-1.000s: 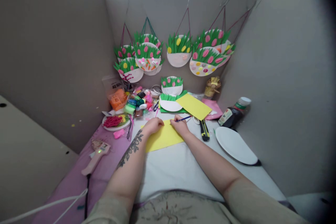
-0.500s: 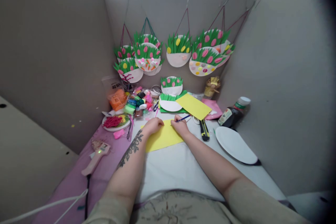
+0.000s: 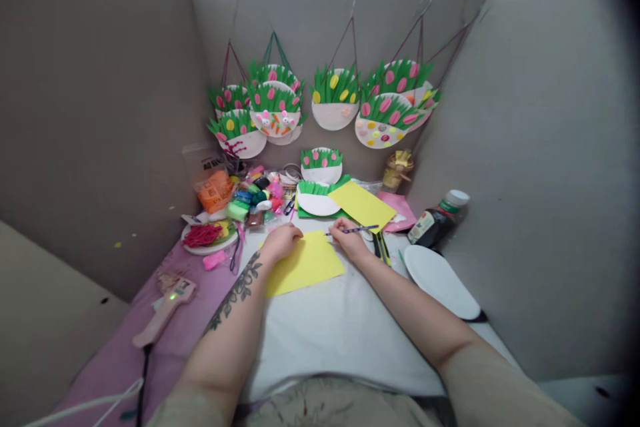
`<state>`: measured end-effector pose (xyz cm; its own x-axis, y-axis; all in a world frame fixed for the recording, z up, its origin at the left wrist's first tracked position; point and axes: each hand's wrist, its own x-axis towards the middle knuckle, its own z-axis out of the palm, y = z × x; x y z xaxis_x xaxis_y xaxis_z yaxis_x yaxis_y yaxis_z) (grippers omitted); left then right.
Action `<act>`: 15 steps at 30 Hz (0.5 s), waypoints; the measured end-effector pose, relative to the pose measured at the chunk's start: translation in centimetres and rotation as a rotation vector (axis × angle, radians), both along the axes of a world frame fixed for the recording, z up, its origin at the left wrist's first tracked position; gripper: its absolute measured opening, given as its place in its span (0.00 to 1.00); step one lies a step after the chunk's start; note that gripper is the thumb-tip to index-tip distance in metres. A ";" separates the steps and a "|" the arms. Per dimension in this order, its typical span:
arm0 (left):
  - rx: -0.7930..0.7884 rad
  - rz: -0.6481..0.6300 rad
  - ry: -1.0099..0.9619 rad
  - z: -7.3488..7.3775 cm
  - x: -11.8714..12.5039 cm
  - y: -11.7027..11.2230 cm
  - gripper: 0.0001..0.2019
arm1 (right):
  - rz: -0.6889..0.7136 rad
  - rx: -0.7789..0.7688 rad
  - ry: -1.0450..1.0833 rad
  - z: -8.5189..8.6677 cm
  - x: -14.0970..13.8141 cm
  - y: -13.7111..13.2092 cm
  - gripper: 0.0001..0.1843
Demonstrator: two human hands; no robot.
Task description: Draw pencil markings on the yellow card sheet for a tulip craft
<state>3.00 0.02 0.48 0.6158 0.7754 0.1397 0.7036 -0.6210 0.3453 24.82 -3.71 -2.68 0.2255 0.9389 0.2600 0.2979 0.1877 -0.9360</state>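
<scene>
A sheet of yellow paper (image 3: 305, 267) lies on the white cloth in front of me. My left hand (image 3: 281, 241) rests at its upper left part, fingers curled in at the paper's edge; the fingertips are partly hidden. Just past the sheet's upper right edge is my right hand (image 3: 347, 239), closed round a dark patterned pencil (image 3: 364, 229). The pencil lies almost level, its tip pointing left toward the paper. A yellow and black box cutter (image 3: 382, 250) lies right of this hand, partly covered. Behind it, a second yellow sheet (image 3: 364, 204) overlaps green paper.
Half paper plates with green paper grass (image 3: 336, 113) hang on the back wall. Bagged coloured clay (image 3: 250, 197), a plate with pink cord (image 3: 203, 235) and a pink glue gun (image 3: 167, 310) are left. A dark bottle (image 3: 437, 221) and a cut white plate (image 3: 440, 280) are right.
My right hand has shifted off the yellow sheet's edge, and the pencil has tipped from slanted to nearly level. The left hand stays on the paper. The view has turned slightly.
</scene>
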 end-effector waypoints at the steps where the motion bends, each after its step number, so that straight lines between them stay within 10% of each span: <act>1: 0.006 -0.011 -0.002 0.0 0.2 -0.2 0.15 | 0.010 0.007 -0.022 0.0 0.0 -0.1 0.11; 15: -0.011 -0.167 0.051 -0.6 1.6 -1.2 0.16 | -0.068 0.020 -0.181 -0.3 -0.8 0.0 0.16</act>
